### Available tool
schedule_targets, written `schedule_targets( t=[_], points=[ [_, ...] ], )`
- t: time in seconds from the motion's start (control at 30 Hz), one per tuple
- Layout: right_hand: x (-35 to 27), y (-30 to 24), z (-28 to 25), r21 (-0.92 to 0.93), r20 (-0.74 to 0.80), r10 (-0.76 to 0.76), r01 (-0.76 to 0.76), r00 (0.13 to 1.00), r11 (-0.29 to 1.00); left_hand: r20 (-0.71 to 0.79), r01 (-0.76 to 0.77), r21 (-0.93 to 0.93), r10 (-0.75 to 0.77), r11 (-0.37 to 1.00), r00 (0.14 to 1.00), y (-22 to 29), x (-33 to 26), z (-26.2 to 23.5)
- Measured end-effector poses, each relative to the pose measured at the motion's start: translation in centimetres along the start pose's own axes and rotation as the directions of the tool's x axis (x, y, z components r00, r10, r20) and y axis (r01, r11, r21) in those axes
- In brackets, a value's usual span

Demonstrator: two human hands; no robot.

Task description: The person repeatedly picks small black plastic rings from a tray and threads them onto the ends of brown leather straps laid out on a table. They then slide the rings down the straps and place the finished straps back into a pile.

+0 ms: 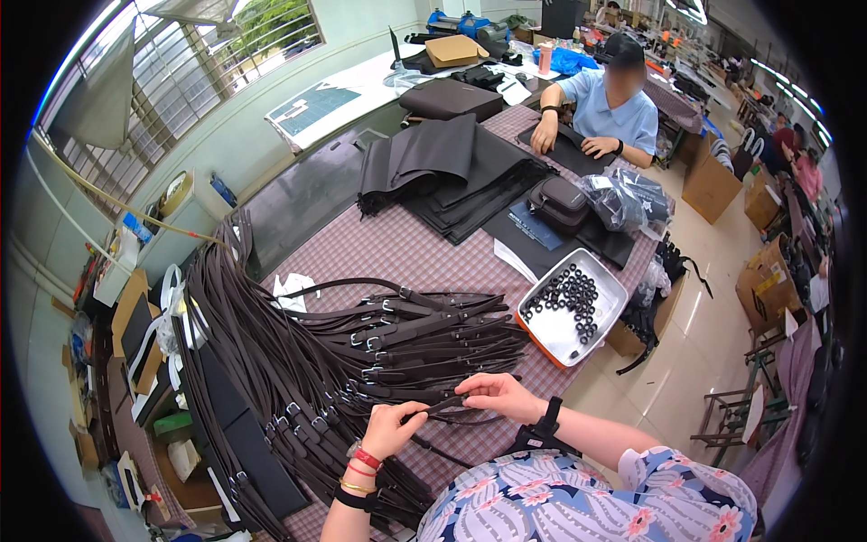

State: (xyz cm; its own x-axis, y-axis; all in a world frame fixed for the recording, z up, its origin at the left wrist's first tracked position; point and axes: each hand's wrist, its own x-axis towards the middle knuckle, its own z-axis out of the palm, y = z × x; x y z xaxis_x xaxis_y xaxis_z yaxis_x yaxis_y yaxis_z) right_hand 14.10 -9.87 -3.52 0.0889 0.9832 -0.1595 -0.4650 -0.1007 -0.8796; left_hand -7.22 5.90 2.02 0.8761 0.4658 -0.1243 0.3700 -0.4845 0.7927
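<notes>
Fingers (411, 417) of both hands pinch one dark brown leather strap (452, 408); many buckled straps (397, 348) lie finished at eleven o'clock, black rings (567, 298) remain at two o'clock.

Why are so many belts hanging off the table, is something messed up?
Nothing looks spilled or broken. The dark straps lie in a big fanned pile, with their ends drooping over the table's left edge. Both hands, left and right, hold one strap. The black rings stay inside their tray.
</notes>
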Motion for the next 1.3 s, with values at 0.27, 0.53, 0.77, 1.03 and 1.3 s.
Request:
schedule_targets(
  t=[0.27, 0.53, 0.77, 1.03, 1.3],
  points=[
    [0.1, -0.3, 1.5, -0.05, -0.079, -0.124, 0.12, 0.989, 0.992, 0.003, 0.042, -0.072, -0.042, 0.997, 0.999, -0.2, -0.2, -0.2],
    [0.4, 0.2, 3.0, -0.29, -0.126, -0.239, 0.194, 0.963, 0.937, -0.052, 0.065, -0.125, -0.072, 0.99, 0.996, -0.5, -0.2, 0.1],
    [1.5, 0.4, 3.9, -0.25, -0.09, -0.19, 0.163, 0.978, 0.954, 0.069, 0.154, -0.302, -0.139, 0.941, 0.988, -1.0, -0.8, -0.9],
    [2.0, -0.9, 5.4, -0.393, -0.003, -0.201, 0.183, 0.98, 0.901, 0.08, 0.205, -0.325, -0.189, 0.923, 0.979, -2.1, -1.3, -1.4],
    [2.0, -0.6, 5.4, -0.56, 0.056, -0.351, 0.32, 0.935, 0.764, 0.062, 0.194, -0.369, -0.184, 0.909, 0.981, -1.3, -1.2, -0.7]
  ],
)
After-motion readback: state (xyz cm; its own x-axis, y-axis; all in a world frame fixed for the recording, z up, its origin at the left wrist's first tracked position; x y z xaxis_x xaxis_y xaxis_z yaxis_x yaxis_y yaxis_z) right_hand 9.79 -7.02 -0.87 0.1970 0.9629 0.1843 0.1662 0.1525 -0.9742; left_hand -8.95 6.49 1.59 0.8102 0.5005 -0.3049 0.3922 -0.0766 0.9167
